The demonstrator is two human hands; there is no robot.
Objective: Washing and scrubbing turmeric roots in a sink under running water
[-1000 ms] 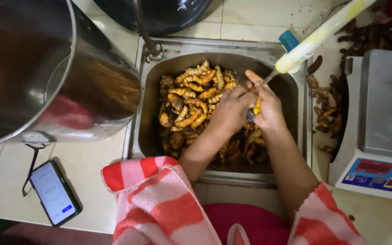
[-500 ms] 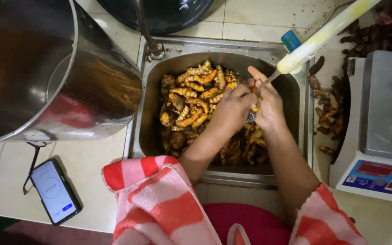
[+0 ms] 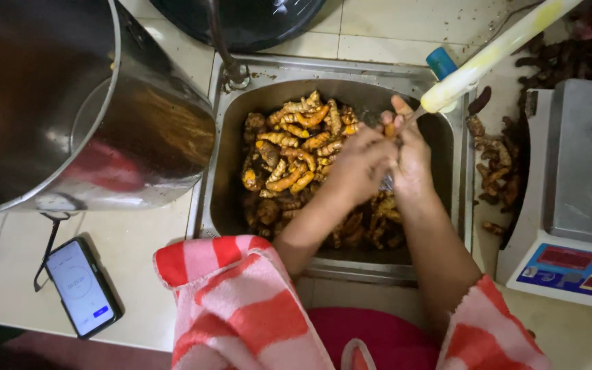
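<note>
Both hands meet over the right half of a steel sink [image 3: 222, 171] that is full of orange-brown roots [image 3: 294, 147]. The left hand [image 3: 358, 168] is curled closed around one small root piece [image 3: 390, 128], whose tip shows just above the fingers. The right hand [image 3: 412, 161] presses against it from the other side, thumb pointing up, and seems to hold a small metal tool, perhaps a knife; this tool is mostly hidden, so I cannot tell its exact shape.

I judge the root to be light, hard and knobby, probably a little slippery from wet skin. It is best taken at its thick middle, with the end left free.

Both forearms come up from the bottom of the view, in red and white striped sleeves [image 3: 241, 308], and the wrists bend inward toward each other.

Left of the grip lies the heap of roots, and further left stands a big steel pot [image 3: 83, 103] with a phone [image 3: 80, 288] near it. Right of the grip are dark peelings [image 3: 491, 171] and a scale [image 3: 577, 199]. Above it passes a pale yellow hose [image 3: 495, 51].
</note>
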